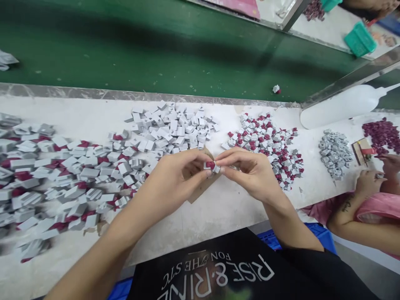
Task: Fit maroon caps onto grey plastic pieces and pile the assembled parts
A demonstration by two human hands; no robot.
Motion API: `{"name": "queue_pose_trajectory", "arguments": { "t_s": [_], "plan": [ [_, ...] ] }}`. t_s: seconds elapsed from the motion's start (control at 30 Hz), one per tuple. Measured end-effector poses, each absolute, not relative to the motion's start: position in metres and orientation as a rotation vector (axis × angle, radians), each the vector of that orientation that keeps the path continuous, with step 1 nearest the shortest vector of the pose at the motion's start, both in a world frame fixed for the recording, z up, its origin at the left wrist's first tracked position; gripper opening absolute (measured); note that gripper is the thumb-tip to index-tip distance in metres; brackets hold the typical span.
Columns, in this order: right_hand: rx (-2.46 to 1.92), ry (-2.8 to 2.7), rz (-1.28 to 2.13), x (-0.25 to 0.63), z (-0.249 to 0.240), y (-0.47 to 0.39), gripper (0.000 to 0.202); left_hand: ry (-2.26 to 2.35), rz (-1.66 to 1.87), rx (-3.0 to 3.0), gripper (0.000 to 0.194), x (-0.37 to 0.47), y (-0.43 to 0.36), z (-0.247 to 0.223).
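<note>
Both my hands meet over the white table, pinching one small grey and dark red plastic piece between them. My left hand grips its left side with thumb and fingers, and my right hand has fingertips closed on its right end. A piece of brown cardboard lies under the hands. Beyond my left hand is a heap of plain grey blocks. Past my right hand spreads a pile of small grey and red pieces. Joined grey and red blocks cover the left side.
A green conveyor belt runs behind the table, carrying a single small piece. At right lie a white squeeze bottle, grey parts and dark red parts. A co-worker's hand is beside them. A teal basket stands across the belt.
</note>
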State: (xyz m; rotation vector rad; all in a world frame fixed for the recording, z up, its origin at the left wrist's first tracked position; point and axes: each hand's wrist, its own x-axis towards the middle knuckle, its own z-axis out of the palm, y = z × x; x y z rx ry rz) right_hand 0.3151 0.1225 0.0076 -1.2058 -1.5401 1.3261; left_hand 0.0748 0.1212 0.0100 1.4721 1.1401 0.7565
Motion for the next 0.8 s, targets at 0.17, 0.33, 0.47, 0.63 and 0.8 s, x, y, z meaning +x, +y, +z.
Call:
{"name": "queue_pose_trajectory", "arguments": {
  "t_s": [0.17, 0.33, 0.47, 0.63, 0.8],
  "plan": [
    [-1.544, -1.892, 0.743, 0.355, 0.004, 0.177, 0.018, 1.424, 0.823, 1.775, 0.004, 0.078, 0.177, 0.02],
    [-1.718, -2.28, 0.473, 0.361, -0.016, 0.211, 0.01, 1.606, 0.81, 1.744, 0.01, 0.089, 0.255, 0.011],
    [-1.743, -2.318, 0.483, 0.354, -0.024, 0.212, 0.013, 1.723, 0.736, 1.721, 0.023, 0.104, 0.313, -0.008],
    [-1.713, -2.376, 0.565, 0.35, -0.023, 0.215, 0.017, 1.834, 0.451, 1.761, 0.017, 0.12, 0.358, -0.021],
    [-1.648, -2.196, 0.668, 0.348, -0.018, 0.215, 0.014, 1.887, 0.233, 1.741, 0.012, 0.12, 0.369, -0.015]
  ]
}}
